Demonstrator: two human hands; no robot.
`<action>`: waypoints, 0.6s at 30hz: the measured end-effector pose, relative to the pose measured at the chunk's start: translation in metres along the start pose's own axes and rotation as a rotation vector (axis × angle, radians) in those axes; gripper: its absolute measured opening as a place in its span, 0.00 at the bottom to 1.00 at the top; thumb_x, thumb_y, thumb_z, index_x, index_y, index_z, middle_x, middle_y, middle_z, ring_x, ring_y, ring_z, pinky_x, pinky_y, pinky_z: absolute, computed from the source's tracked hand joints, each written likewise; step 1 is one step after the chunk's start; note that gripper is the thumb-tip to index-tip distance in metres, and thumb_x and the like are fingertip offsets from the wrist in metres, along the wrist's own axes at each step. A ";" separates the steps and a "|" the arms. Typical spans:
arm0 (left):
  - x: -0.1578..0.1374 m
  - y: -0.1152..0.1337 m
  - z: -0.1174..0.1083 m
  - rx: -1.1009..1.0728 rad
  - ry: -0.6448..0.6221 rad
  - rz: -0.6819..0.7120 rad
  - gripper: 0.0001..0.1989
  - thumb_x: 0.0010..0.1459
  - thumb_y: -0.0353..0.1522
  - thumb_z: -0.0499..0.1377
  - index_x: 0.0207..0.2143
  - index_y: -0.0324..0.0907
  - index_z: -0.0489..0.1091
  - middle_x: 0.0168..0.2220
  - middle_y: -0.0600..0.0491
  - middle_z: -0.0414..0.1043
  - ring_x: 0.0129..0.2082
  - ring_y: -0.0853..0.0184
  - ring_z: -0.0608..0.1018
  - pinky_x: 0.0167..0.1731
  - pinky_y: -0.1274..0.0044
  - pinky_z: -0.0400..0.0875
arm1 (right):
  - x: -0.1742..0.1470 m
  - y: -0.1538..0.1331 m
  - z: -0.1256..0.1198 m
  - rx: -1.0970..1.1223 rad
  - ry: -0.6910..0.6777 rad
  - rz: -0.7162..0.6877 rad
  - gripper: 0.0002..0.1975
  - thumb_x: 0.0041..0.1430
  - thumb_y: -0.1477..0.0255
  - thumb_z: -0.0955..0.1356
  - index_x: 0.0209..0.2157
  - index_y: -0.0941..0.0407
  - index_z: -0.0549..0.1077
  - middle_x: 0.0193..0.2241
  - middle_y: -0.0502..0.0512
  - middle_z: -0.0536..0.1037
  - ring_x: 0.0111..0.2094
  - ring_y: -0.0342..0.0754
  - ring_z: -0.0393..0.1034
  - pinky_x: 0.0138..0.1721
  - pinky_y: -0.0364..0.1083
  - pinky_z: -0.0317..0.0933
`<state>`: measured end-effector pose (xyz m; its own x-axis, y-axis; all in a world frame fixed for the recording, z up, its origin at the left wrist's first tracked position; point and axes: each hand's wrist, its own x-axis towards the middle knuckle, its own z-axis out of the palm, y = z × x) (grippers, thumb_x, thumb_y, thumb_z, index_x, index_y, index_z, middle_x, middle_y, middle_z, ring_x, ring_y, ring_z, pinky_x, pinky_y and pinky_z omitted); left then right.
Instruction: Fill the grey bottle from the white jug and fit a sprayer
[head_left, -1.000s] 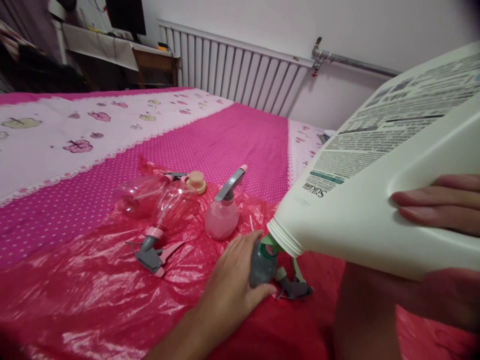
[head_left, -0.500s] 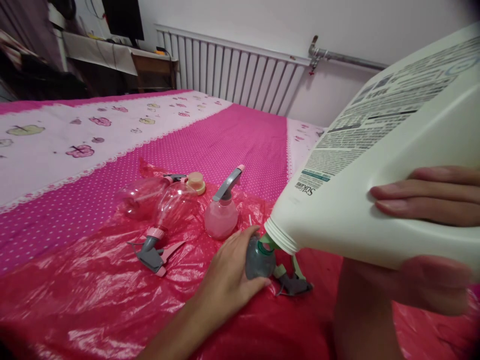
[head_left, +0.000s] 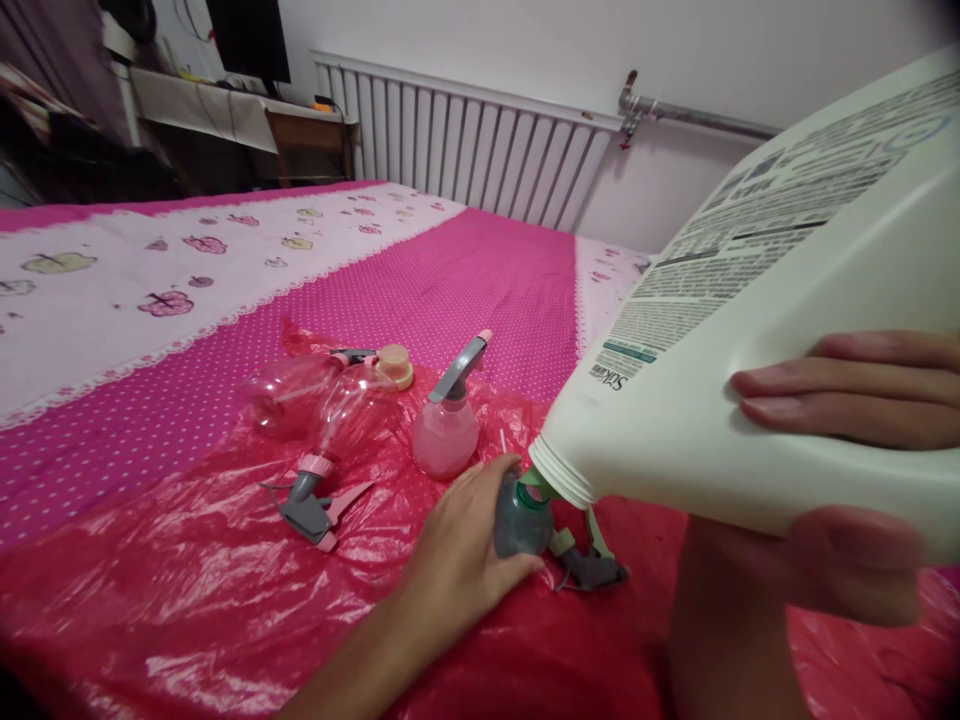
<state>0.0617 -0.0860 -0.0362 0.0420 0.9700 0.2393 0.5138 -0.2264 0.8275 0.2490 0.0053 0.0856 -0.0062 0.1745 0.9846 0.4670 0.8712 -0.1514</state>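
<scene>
As the left hand [head_left: 469, 530] grips the bottle [head_left: 521, 522], the right hand [head_left: 862, 390] clasps the jug [head_left: 735, 330] tilted over it.

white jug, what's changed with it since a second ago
The white jug has tipped slightly steeper, its body shifting a little left in view along with the right hand. Nothing was taken hold of or let go; the left hand still holds the small bottle.

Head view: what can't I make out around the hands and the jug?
All in the head view:
White jug: far end cut off by the right edge; fine label print too small.
Small bottle: one side hidden by the left hand.
Green piece at its mouth: partly hidden by the jug's neck.
</scene>
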 end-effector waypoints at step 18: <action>-0.004 0.000 0.003 0.048 -0.015 0.124 0.37 0.62 0.40 0.70 0.67 0.41 0.60 0.63 0.37 0.71 0.63 0.44 0.73 0.62 0.51 0.68 | 0.015 0.012 0.026 0.168 0.118 -0.277 0.23 0.65 0.57 0.64 0.27 0.63 0.70 0.27 0.51 0.72 0.38 0.38 0.70 0.52 0.42 0.64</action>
<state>0.0641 -0.0898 -0.0383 0.1200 0.9361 0.3307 0.5443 -0.3406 0.7666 0.2315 0.0305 0.0960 -0.0057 -0.1252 0.9921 0.3096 0.9431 0.1208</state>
